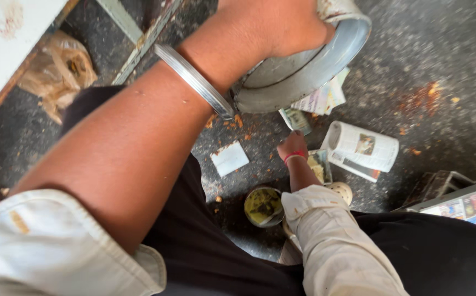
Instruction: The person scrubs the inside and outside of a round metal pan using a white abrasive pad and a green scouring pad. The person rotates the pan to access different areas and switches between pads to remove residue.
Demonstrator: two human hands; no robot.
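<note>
Gripping the rim of a large grey metal basin (304, 71), the left hand (273, 24) has its fingers curled over the tilted edge. Far below those fingers, the right hand (293, 147) reaches down to the dark floor; its fingers are hidden, so I cannot tell their state. Beside them lie a rolled newspaper (361, 149) and a small round tin (264, 206).

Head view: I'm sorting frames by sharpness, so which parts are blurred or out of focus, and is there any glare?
Head view: the near left forearm and its steel bangle look soft, being close to the lens; the left hand on the metal pan is cut by the top edge; the right hand and floor papers read sharper; daylight is even, no harsh glare.
</note>
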